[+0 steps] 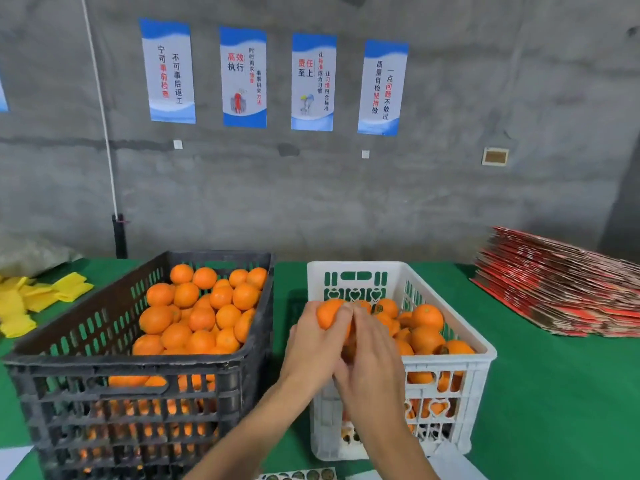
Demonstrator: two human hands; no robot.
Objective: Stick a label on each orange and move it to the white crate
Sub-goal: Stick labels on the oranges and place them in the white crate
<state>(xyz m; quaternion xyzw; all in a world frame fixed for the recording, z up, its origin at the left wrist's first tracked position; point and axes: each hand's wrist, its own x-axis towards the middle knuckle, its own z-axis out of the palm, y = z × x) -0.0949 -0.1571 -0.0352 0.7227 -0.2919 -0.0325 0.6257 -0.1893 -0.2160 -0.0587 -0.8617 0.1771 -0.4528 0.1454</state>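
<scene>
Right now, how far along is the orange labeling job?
Partway. Done: the white crate already holds a layer of oranges, a few showing dark round labels. In hand: the left hand grips one orange above that crate's near left corner while the right hand works against it, apparently pressing a label on. Left: the black crate remains heaped with oranges, and the label sheet lies at the table's near edge.

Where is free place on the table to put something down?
Bare green table lies right of the white crate, below the red cardboard stack. A narrow strip separates the black crate and white crate. Far left is crowded with yellow pieces.
</scene>
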